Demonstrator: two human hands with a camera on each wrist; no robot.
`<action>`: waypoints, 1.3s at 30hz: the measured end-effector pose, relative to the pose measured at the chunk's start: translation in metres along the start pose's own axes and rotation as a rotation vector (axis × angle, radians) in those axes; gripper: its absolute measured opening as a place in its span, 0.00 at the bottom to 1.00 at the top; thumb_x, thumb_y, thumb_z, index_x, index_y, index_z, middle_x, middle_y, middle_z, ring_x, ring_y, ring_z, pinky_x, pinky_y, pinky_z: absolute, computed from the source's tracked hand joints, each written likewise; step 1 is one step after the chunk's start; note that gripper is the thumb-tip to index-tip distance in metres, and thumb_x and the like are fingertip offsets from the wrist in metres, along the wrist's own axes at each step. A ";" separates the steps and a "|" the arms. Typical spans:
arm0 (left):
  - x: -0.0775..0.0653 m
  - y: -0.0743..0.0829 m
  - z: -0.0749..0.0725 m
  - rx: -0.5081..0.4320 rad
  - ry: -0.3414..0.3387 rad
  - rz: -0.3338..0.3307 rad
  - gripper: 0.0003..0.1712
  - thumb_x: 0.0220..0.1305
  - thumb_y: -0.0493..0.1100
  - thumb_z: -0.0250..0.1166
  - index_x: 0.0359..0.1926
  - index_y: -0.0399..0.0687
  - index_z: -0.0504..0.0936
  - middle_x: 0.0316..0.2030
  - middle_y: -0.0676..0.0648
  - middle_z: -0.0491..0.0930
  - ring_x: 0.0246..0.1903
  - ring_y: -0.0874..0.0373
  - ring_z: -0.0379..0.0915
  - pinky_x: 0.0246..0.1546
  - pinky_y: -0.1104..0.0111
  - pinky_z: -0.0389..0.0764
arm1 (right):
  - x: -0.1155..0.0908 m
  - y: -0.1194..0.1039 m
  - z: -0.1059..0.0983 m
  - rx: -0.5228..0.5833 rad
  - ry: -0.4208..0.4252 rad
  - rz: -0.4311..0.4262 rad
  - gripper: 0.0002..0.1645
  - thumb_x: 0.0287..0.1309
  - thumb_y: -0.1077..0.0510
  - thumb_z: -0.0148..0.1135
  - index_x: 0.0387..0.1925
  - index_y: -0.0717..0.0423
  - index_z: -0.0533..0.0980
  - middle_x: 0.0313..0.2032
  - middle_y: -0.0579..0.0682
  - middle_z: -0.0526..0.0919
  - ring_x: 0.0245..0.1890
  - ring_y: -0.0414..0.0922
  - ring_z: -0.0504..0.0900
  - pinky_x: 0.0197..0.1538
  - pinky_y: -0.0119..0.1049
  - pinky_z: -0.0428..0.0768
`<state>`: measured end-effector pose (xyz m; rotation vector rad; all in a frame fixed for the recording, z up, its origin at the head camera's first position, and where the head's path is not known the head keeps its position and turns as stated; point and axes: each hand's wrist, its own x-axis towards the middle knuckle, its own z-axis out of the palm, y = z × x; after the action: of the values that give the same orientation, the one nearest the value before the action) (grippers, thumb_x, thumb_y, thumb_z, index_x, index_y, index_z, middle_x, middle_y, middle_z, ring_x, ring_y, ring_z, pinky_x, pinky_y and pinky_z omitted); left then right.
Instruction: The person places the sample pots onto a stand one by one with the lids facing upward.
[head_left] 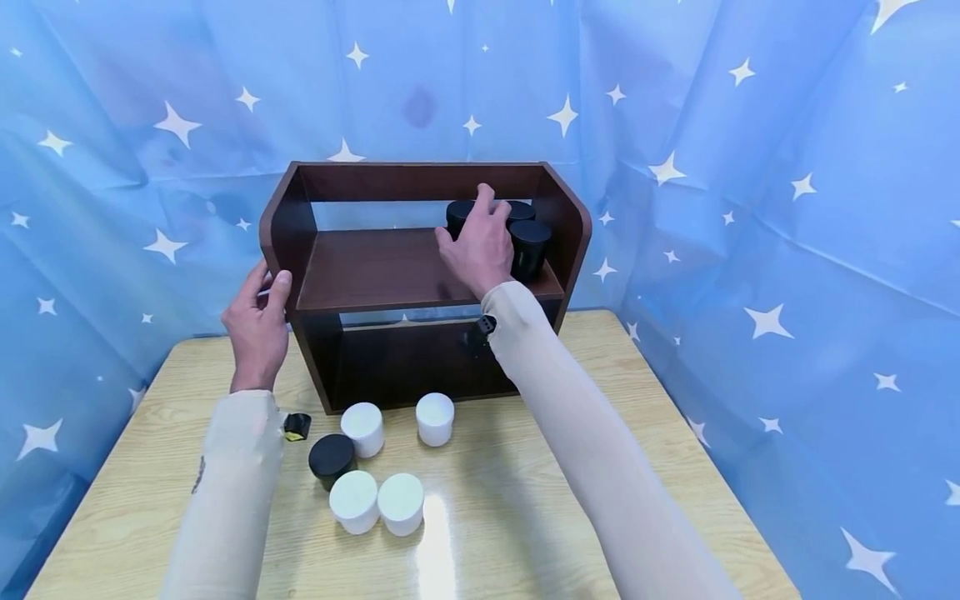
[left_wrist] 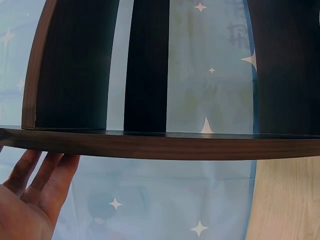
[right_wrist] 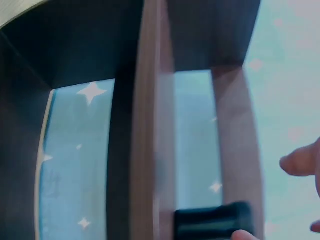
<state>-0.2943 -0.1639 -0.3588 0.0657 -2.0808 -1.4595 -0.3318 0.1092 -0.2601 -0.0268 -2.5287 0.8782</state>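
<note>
A dark brown two-tier wooden shelf stands on the table. My left hand touches the outer face of its left side panel; in the left wrist view the fingers lie fairly straight against that panel. My right hand is over the upper tier at the right, fingers spread, among black lidded jars. One black jar stands just right of the hand, another behind it, partly hidden. In the right wrist view a black jar lies close to a fingertip, while another finger is apart from it.
In front of the shelf, several white jars and one black jar stand on the light wooden table. A blue star-patterned curtain hangs behind and along the sides.
</note>
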 end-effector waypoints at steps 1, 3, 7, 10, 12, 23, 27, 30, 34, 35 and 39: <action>0.000 0.000 0.000 0.001 -0.002 -0.001 0.20 0.72 0.64 0.54 0.64 0.88 0.72 0.62 0.51 0.81 0.57 0.53 0.77 0.50 0.71 0.79 | -0.003 -0.001 -0.003 0.017 0.000 -0.016 0.49 0.62 0.42 0.65 0.75 0.50 0.51 0.66 0.61 0.65 0.52 0.53 0.81 0.62 0.46 0.82; 0.000 0.000 0.000 0.003 -0.004 -0.003 0.21 0.72 0.65 0.54 0.64 0.88 0.71 0.62 0.51 0.80 0.58 0.53 0.77 0.52 0.69 0.80 | -0.011 -0.004 -0.009 0.055 -0.001 -0.065 0.47 0.63 0.42 0.65 0.74 0.51 0.53 0.66 0.60 0.66 0.54 0.53 0.79 0.63 0.46 0.81; 0.001 0.000 -0.003 0.012 -0.002 0.005 0.21 0.72 0.65 0.54 0.64 0.89 0.71 0.62 0.51 0.80 0.57 0.54 0.76 0.52 0.69 0.80 | -0.031 -0.005 -0.020 0.178 -0.014 -0.228 0.42 0.64 0.46 0.64 0.72 0.55 0.58 0.65 0.60 0.68 0.49 0.52 0.82 0.58 0.43 0.83; 0.003 0.001 -0.004 0.012 -0.004 0.007 0.21 0.72 0.65 0.54 0.64 0.88 0.71 0.62 0.51 0.81 0.56 0.55 0.76 0.50 0.71 0.79 | -0.044 -0.002 -0.025 0.259 -0.070 -0.386 0.39 0.65 0.50 0.65 0.71 0.58 0.61 0.62 0.60 0.73 0.45 0.50 0.85 0.54 0.40 0.85; 0.003 0.002 -0.004 0.016 -0.011 0.002 0.21 0.72 0.65 0.53 0.64 0.89 0.71 0.62 0.51 0.80 0.56 0.56 0.76 0.50 0.72 0.79 | -0.050 0.001 -0.025 0.279 -0.132 -0.477 0.37 0.65 0.52 0.66 0.70 0.58 0.62 0.59 0.60 0.75 0.47 0.48 0.86 0.55 0.39 0.85; -0.001 0.001 -0.002 0.015 -0.017 -0.016 0.21 0.72 0.65 0.53 0.64 0.90 0.70 0.63 0.52 0.80 0.57 0.55 0.76 0.54 0.66 0.82 | -0.077 0.016 0.002 0.403 -0.432 -0.667 0.37 0.60 0.56 0.70 0.67 0.57 0.66 0.54 0.57 0.80 0.48 0.44 0.85 0.52 0.32 0.85; -0.001 0.001 -0.002 0.015 -0.016 -0.015 0.21 0.72 0.65 0.53 0.64 0.89 0.70 0.63 0.52 0.80 0.57 0.55 0.76 0.55 0.64 0.83 | -0.091 0.019 0.022 0.428 -0.512 -0.652 0.38 0.59 0.57 0.71 0.67 0.57 0.66 0.54 0.55 0.80 0.47 0.42 0.85 0.51 0.28 0.84; -0.001 0.000 -0.002 0.021 -0.010 -0.013 0.21 0.72 0.65 0.53 0.64 0.89 0.70 0.63 0.52 0.80 0.57 0.55 0.76 0.56 0.64 0.82 | -0.103 0.021 0.039 0.436 -0.579 -0.641 0.38 0.58 0.58 0.72 0.67 0.56 0.66 0.53 0.52 0.80 0.47 0.41 0.85 0.50 0.25 0.83; 0.000 0.000 -0.002 0.023 -0.005 -0.008 0.21 0.72 0.65 0.53 0.64 0.89 0.70 0.63 0.52 0.80 0.56 0.55 0.76 0.55 0.64 0.82 | -0.119 0.025 0.058 0.436 -0.673 -0.629 0.38 0.58 0.59 0.72 0.67 0.55 0.66 0.53 0.51 0.80 0.47 0.41 0.84 0.51 0.24 0.82; 0.000 0.000 -0.002 0.022 -0.005 -0.006 0.21 0.72 0.65 0.53 0.64 0.89 0.70 0.63 0.52 0.80 0.56 0.55 0.76 0.54 0.65 0.82 | -0.122 0.026 0.062 0.427 -0.697 -0.623 0.38 0.58 0.58 0.72 0.67 0.55 0.66 0.53 0.51 0.80 0.47 0.40 0.84 0.51 0.24 0.82; 0.001 0.000 -0.002 0.025 -0.011 -0.010 0.21 0.72 0.65 0.53 0.64 0.89 0.70 0.62 0.51 0.80 0.56 0.55 0.76 0.53 0.67 0.82 | -0.137 0.029 0.079 0.323 -0.787 -0.583 0.35 0.59 0.58 0.72 0.65 0.53 0.68 0.50 0.50 0.82 0.47 0.40 0.85 0.51 0.23 0.82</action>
<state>-0.2941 -0.1660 -0.3576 0.0779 -2.1107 -1.4435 -0.2471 0.0638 -0.3889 1.3141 -2.7348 1.1694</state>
